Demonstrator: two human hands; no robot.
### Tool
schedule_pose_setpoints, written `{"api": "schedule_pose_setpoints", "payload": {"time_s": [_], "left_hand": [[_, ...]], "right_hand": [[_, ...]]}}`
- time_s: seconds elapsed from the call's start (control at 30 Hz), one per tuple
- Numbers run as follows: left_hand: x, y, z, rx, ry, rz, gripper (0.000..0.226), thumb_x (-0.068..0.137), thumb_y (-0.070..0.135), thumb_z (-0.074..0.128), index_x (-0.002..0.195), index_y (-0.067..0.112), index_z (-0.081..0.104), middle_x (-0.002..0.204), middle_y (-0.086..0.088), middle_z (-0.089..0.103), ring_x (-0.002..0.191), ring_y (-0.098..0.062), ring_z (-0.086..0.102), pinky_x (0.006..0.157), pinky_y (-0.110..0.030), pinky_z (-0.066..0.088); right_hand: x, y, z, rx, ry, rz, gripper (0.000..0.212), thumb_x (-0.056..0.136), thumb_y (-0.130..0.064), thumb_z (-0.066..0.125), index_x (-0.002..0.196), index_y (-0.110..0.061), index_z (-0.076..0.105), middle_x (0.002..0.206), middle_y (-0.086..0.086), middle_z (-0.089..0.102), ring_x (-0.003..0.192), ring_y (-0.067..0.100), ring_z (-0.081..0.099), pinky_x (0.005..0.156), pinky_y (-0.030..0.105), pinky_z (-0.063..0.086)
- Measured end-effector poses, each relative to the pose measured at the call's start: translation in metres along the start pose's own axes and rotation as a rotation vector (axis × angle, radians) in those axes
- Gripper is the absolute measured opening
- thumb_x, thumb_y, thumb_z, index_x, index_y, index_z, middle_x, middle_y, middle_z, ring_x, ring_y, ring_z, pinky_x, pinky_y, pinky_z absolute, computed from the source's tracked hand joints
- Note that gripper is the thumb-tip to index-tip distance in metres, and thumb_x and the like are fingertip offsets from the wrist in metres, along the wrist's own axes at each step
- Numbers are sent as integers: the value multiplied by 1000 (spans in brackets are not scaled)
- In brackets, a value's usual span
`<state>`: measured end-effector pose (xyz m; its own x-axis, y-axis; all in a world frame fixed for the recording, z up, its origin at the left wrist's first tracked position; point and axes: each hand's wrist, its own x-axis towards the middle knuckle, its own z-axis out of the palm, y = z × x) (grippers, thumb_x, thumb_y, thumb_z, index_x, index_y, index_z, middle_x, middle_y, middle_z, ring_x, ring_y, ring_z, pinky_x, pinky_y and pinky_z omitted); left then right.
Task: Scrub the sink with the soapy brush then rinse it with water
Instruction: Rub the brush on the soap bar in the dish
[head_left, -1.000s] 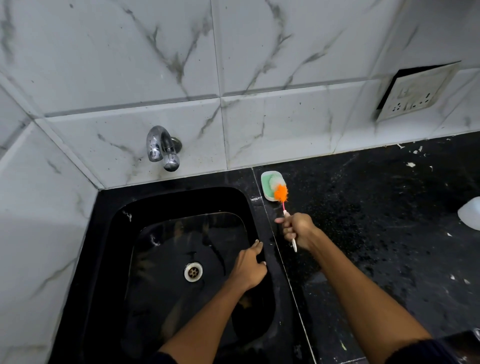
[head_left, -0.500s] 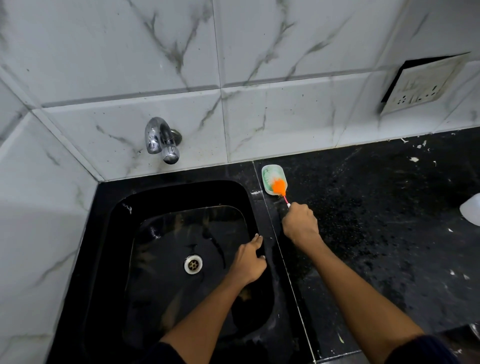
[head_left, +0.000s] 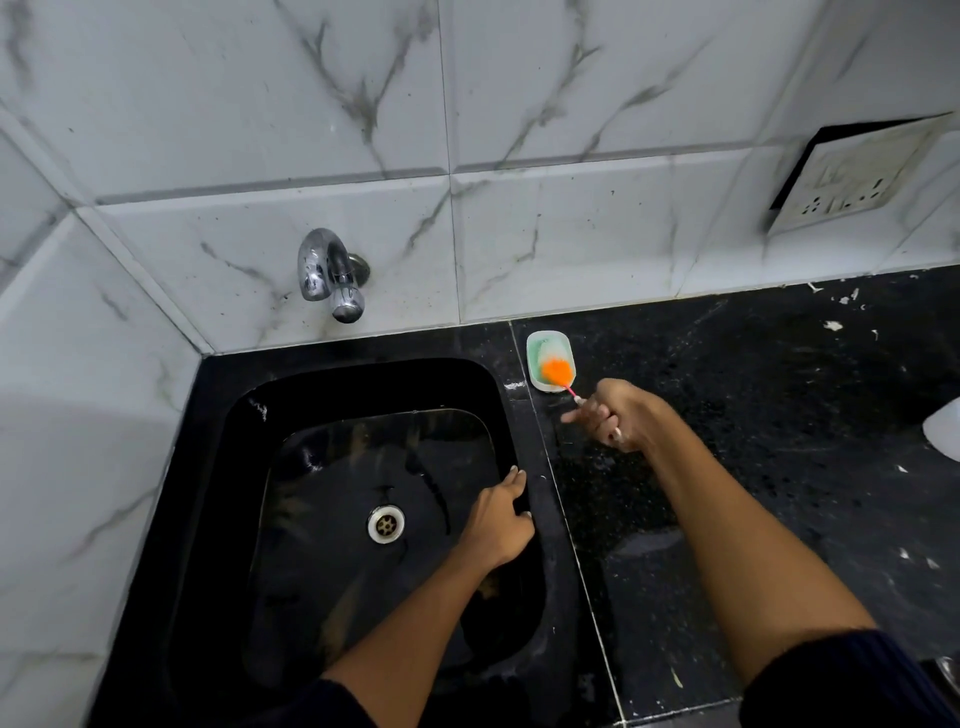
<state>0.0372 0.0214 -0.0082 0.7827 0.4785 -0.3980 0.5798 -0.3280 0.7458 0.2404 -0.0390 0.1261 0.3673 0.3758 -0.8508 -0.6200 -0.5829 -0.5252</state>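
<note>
A black sink with a metal drain fills the lower left. My left hand rests on the sink's right rim with straight fingers. My right hand grips the thin handle of a brush with orange bristles. The bristles lie in a pale green soap dish on the counter behind the sink's right corner. A chrome tap juts from the wall above the sink; no water runs from it.
A black speckled counter stretches to the right, with white flecks near the wall. A white object sits at the right edge. A socket plate is set in the marble-tiled wall.
My right hand has pushed the brush forward, so the orange bristles now sit deeper in the soap dish. My left hand has stayed on the sink rim.
</note>
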Motion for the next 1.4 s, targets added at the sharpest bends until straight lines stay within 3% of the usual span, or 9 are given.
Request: {"api": "schedule_pose_setpoints", "payload": {"time_s": [0.07, 0.13, 0.3, 0.37, 0.53, 0.8, 1.07, 1.23, 1.4], "left_hand": [[0, 1, 0, 3, 1, 3, 71, 91, 6, 57, 155, 16, 28, 164, 8, 15, 60, 1, 59, 81, -23, 54], [-1, 3, -1, -1, -2, 8, 71, 91, 6, 57, 155, 16, 28, 164, 7, 15, 80, -7, 69, 82, -22, 54], [-1, 1, -2, 17, 1, 17, 71, 91, 5, 56, 155, 16, 28, 164, 7, 15, 46, 5, 51, 73, -25, 55], [-1, 0, -1, 16, 0, 22, 71, 91, 4, 55, 156, 16, 27, 164, 7, 14, 41, 5, 48, 70, -25, 56], [-2, -1, -1, 28, 3, 32, 71, 91, 3, 55, 156, 16, 27, 164, 6, 15, 42, 8, 49, 72, -23, 55], [3, -7, 1, 42, 11, 35, 72, 90, 4, 56, 155, 17, 29, 164, 7, 17, 58, -10, 61, 80, -28, 58], [5, -8, 1, 40, 13, 44, 71, 89, 3, 55, 154, 15, 31, 164, 5, 18, 60, -4, 60, 85, -30, 58], [4, -7, -1, 45, 3, 47, 71, 88, 3, 54, 154, 16, 32, 164, 6, 19, 62, -10, 65, 81, -24, 57], [3, -4, -5, 37, -20, 38, 71, 89, 5, 55, 155, 17, 30, 164, 7, 17, 66, 5, 56, 86, -18, 49]], "right_hand": [[5, 1, -15, 231, -135, 62, 37, 100, -8, 20, 100, 5, 55, 44, -3, 36, 26, 3, 26, 23, 14, 19], [9, 8, -16, 209, -82, 14, 33, 102, -10, 26, 97, 5, 55, 48, 0, 36, 29, 5, 29, 24, 15, 22], [20, 30, -2, -354, 399, -369, 22, 83, -22, 71, 81, -2, 63, 66, 13, 62, 47, 21, 56, 42, 27, 47], [19, 37, 1, -649, 562, -461, 16, 77, -23, 69, 84, -10, 62, 80, 12, 66, 66, 28, 66, 56, 37, 58], [8, 49, 14, -1133, 698, -608, 17, 89, -18, 55, 102, -8, 57, 103, 16, 61, 95, 36, 60, 77, 41, 48], [13, 58, 19, -843, 692, -600, 15, 84, -16, 48, 92, -12, 60, 91, 10, 60, 79, 28, 56, 69, 36, 47], [16, 67, 23, -765, 662, -596, 14, 83, -15, 50, 79, -10, 63, 83, 8, 60, 72, 26, 57, 62, 34, 48], [14, 67, 23, -903, 673, -505, 13, 84, -20, 57, 92, -9, 60, 93, 8, 59, 80, 25, 56, 65, 33, 45], [10, 50, 28, -861, 644, -461, 23, 83, -22, 58, 102, -8, 58, 100, 10, 58, 91, 29, 59, 73, 37, 50]]}}
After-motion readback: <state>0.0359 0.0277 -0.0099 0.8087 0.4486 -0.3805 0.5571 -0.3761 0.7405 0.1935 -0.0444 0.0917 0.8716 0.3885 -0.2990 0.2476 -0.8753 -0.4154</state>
